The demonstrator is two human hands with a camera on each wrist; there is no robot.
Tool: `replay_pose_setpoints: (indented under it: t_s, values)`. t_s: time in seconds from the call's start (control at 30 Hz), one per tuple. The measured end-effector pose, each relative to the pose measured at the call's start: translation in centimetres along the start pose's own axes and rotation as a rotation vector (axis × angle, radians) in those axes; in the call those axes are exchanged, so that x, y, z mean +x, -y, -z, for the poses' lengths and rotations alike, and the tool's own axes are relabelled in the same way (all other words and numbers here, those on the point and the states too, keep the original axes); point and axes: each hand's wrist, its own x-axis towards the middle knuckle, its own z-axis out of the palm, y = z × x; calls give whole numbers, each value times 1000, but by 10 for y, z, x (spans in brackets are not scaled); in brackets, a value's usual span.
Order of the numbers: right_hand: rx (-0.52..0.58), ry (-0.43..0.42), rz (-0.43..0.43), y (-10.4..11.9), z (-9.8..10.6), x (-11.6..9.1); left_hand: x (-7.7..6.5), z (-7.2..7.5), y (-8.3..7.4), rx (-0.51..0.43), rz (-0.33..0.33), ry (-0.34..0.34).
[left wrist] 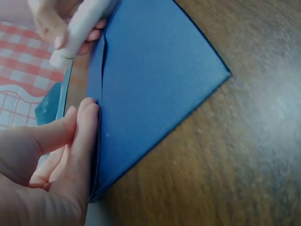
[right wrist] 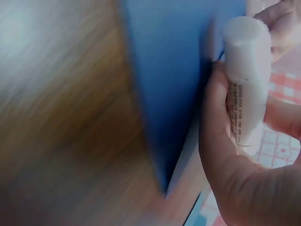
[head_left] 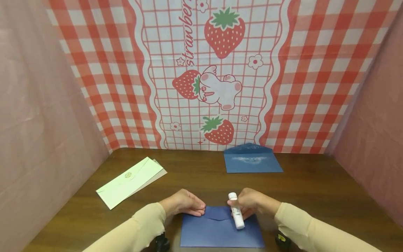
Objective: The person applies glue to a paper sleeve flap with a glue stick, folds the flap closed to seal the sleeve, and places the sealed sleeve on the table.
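Observation:
A dark blue envelope (head_left: 220, 232) lies on the table close to the front edge, its flap folded over and standing slightly off the body along its edge. At its upper left corner, my left hand (head_left: 188, 203) pinches the folded edge between thumb and fingers, also visible in the left wrist view (left wrist: 66, 150). My right hand (head_left: 248, 202) grips a white glue stick (head_left: 237, 211) over the envelope's right side, with its fingers by the flap. The glue stick (right wrist: 247, 80) looks capped in the right wrist view; small print runs along its barrel.
Behind, a lighter blue envelope (head_left: 255, 164) lies with its flap raised and whitish smears on it. At left, a pale green envelope (head_left: 132, 180) with a gold seal overlaps a beige one (head_left: 154, 177). A strawberry-print checked cloth (head_left: 214, 77) hangs along the table's back edge.

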Motion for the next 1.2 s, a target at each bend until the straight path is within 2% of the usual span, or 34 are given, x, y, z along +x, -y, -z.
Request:
replay_pose_setpoints:
  t_s: [0.23, 0.3, 0.47, 0.6, 0.8, 0.97, 1.2]
  values:
    - [59, 74, -38, 23, -20, 9, 1, -3, 4, 26, -17, -23]
    - [42, 41, -47, 23, -26, 14, 0, -6, 5, 33, -23, -29]
    - [-17, -107, -52, 20, -36, 14, -1, -15, 0, 47, -49, -54]
    - [-31, -141, -15, 20, -42, 9, -7, -21, -9, 67, -63, -77]
    - [9, -99, 24, 15, -43, 10, -10, -33, -17, 85, -56, -59]
    - [52, -66, 34, 13, -42, 13, -8, -36, -10, 101, -29, -91]
    - [116, 58, 13, 17, -28, 12, -9, -38, -5, 121, -102, -147]
